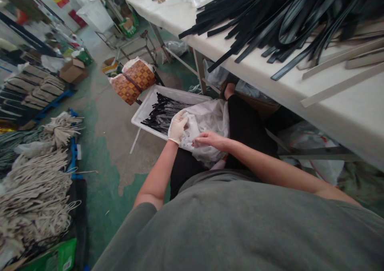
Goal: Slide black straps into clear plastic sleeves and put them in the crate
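My left hand (pixel 179 128), in a thin whitish glove, is closed around a white, sheet-like piece (pixel 192 128) above my lap. My right hand (pixel 210 139) is bare, its fingertips pinched together at the lower edge of that piece. Whatever is between those fingertips is too small to make out. Under both hands a clear plastic bag (pixel 214 117) spreads over my thighs and the near side of a white plastic tray (pixel 138 118). Inside the tray lie many short black strips (pixel 160 111), partly covered by the bag.
To the right, a white-topped table (pixel 240 69) carries a heap of long black straps (pixel 255 23) and several beige straps (pixel 345 79). A checkered cushion (pixel 132 81) is beyond the tray. Bundled beige cords (pixel 39 191) lie at the left, along the green floor (pixel 105 223).
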Demonstrator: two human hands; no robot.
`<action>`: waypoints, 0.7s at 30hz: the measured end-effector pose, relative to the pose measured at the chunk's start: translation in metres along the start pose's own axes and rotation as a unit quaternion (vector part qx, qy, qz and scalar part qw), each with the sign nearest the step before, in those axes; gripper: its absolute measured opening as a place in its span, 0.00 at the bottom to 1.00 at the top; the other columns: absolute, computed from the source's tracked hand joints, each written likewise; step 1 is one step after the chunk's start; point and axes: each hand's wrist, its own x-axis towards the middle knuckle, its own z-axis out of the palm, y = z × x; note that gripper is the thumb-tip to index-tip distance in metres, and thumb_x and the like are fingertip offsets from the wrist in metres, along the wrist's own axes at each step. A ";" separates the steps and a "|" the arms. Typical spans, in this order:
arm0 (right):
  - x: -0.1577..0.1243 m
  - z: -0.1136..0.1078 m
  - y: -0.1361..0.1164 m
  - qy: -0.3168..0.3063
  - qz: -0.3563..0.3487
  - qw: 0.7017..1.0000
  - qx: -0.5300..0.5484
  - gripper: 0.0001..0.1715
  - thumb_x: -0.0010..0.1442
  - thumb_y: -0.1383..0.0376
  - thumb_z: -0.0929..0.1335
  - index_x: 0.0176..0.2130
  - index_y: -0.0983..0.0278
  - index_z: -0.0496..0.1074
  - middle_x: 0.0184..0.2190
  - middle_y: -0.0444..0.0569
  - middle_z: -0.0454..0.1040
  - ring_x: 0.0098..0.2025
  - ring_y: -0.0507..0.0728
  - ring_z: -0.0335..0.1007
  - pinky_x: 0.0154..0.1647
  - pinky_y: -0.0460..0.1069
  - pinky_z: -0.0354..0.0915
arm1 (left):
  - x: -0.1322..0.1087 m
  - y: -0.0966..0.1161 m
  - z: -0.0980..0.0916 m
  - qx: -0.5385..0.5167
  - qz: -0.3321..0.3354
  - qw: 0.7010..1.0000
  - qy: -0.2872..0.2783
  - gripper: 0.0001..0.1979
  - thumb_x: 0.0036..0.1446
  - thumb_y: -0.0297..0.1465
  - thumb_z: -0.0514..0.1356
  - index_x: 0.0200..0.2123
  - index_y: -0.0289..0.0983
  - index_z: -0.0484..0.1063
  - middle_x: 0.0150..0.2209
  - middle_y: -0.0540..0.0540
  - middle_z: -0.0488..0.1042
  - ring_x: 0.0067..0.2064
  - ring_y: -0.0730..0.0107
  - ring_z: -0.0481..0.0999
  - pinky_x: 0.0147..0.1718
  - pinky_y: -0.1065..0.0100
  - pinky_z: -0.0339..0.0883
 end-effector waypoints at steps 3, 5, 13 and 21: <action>-0.002 -0.007 0.001 0.033 0.037 0.996 0.074 0.12 0.54 0.59 0.75 0.34 0.66 0.79 0.35 0.51 0.82 0.33 0.54 0.77 0.39 0.47 0.71 | 0.016 -0.011 0.001 -0.010 -0.029 0.999 0.025 0.25 0.54 0.34 0.64 0.56 0.41 0.68 0.44 0.46 0.76 0.34 0.73 0.76 0.35 0.70 0.69; -0.001 -0.013 0.002 0.071 0.039 0.989 0.123 0.09 0.57 0.62 0.73 0.35 0.66 0.78 0.36 0.53 0.82 0.33 0.54 0.78 0.38 0.48 0.73 | 0.017 -0.022 0.001 0.000 -0.081 0.995 0.065 0.23 0.57 0.41 0.61 0.54 0.40 0.68 0.46 0.43 0.76 0.36 0.71 0.77 0.37 0.69 0.70; 0.014 -0.041 0.003 0.170 -0.003 0.964 0.204 0.11 0.66 0.68 0.64 0.36 0.64 0.75 0.37 0.51 0.82 0.33 0.52 0.78 0.41 0.47 0.73 | -0.046 -0.072 0.006 0.147 -0.147 0.973 -0.098 0.18 0.54 0.46 0.61 0.37 0.37 0.74 0.35 0.45 0.78 0.38 0.65 0.77 0.38 0.68 0.68; 0.018 -0.049 0.007 0.189 -0.006 0.964 0.187 0.09 0.65 0.67 0.66 0.34 0.65 0.74 0.30 0.49 0.81 0.30 0.52 0.76 0.38 0.47 0.72 | -0.066 -0.063 0.011 0.163 -0.138 0.959 -0.184 0.11 0.46 0.35 0.66 0.33 0.35 0.76 0.26 0.50 0.75 0.29 0.69 0.74 0.35 0.67 0.68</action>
